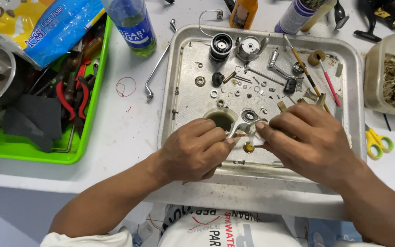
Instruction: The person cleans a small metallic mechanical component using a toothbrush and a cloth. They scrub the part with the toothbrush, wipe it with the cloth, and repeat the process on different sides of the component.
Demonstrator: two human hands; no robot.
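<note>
Both my hands work over a metal tray (pixel 179 59) strewn with fishing-reel parts. My left hand (pixel 196 148) pinches a silver reel body piece (pixel 242 128) from the left. My right hand (pixel 305 137) grips the same piece from the right, fingertips meeting the left hand's. A small cup of dark liquid (pixel 221 120) sits just beyond my left hand. A little brass ring (pixel 248 147) lies under the held piece. Farther back lie a black spool (pixel 220 47), a silver rotor (pixel 250 47), washers and screws.
A green bin (pixel 90 110) of pliers and tools stands at left, with a tissue pack (pixel 42 27) and a blue-labelled bottle (pixel 133 25). Two brushes (pixel 318 77) lie in the tray. A plastic tub (pixel 392 75) and yellow scissors (pixel 378 142) are at right.
</note>
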